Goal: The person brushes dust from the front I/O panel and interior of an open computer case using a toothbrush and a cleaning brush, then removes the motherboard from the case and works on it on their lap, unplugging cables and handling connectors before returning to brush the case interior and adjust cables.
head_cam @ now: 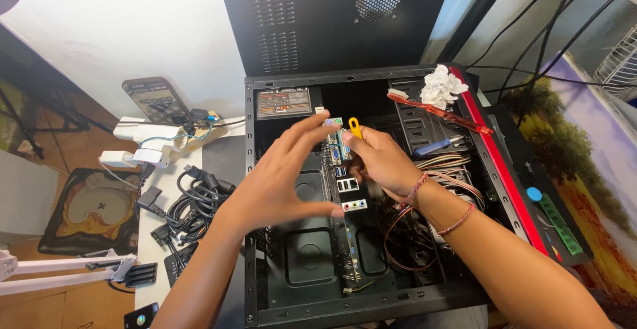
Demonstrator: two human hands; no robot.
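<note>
Bright even daylight; white glare upper left; case interior dark; wide-angle bending at edges; sharp focus.

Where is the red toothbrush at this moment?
In the head view, the red toothbrush lies across the upper right part of the open computer case, just below the crumpled white tissue and beyond the right hand.

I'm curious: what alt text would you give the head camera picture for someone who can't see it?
Two bare hands work inside an open black computer case: the left hand spreads open over the motherboard, and the right hand grips a yellow-handled tool. A red toothbrush and crumpled tissue rest on the drive bays.
</note>
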